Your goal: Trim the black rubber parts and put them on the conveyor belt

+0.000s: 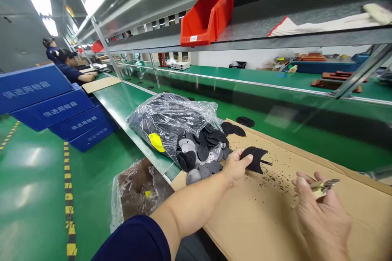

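Observation:
My left hand [236, 166] is closed on a few black round discs [255, 158], held just above a sheet of brown cardboard [275, 212]. A pile of the same black discs [202, 149] spills from a clear plastic bag [171, 120] right beside that hand. My right hand [321, 216] is closed around a small metal cutter [324, 185] with its jaws pointing right, lower right on the cardboard. Tiny black scraps [275, 177] lie scattered between my hands.
A green conveyor belt [306, 122] runs behind the cardboard, with one disc [245, 121] on it. A red bin [208, 14] sits on the shelf above. Blue crates [58, 106] stand at left, a bagged carton [137, 189] below the bench. Other workers [72, 67] sit far left.

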A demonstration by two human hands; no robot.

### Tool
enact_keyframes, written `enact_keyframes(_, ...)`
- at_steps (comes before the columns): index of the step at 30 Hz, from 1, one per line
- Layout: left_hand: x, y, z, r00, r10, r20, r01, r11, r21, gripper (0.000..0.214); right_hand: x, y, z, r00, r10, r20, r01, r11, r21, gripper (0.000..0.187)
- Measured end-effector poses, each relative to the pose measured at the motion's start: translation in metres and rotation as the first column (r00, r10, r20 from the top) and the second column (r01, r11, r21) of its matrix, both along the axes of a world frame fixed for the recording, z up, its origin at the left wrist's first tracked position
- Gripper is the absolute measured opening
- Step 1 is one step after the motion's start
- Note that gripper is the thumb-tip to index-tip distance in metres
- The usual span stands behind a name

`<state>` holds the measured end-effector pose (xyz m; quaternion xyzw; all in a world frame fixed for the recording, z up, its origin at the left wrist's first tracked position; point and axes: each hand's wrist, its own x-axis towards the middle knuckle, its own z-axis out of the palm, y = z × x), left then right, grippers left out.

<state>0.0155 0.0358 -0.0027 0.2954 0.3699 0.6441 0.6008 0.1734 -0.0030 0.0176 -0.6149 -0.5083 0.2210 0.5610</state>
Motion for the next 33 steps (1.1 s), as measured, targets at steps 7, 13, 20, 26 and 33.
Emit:
enact_keyframes(7,0.005,-0.011,0.004,0.950,-0.269,0.159,0.292,0.945,-0.148,0.034,0.016,-0.001,-0.030,0.954,0.058,0.295,-0.122,0.971,0.206,0.053)
enact_keyframes(13,0.003,-0.013,0.009,0.937,-0.238,0.254,0.305,0.914,-0.268,0.013,0.009,-0.005,-0.025,0.806,0.142,0.575,-0.287,0.943,0.170,0.035)
enact_keyframes(20,0.002,-0.018,0.016,0.940,-0.231,0.251,0.307,0.896,-0.322,0.006,0.013,-0.013,-0.023,0.787,0.079,0.612,-0.212,0.966,0.149,0.034)
enact_keyframes(26,0.001,-0.018,0.013,0.940,-0.234,0.248,0.305,0.903,-0.302,0.010,0.014,-0.013,-0.024,0.745,0.103,0.659,-0.219,0.971,0.096,0.036)
enact_keyframes(33,0.001,-0.019,0.013,0.946,-0.239,0.219,0.296,0.912,-0.284,0.014,0.015,-0.014,-0.023,0.734,0.092,0.673,-0.206,0.974,0.091,0.035)
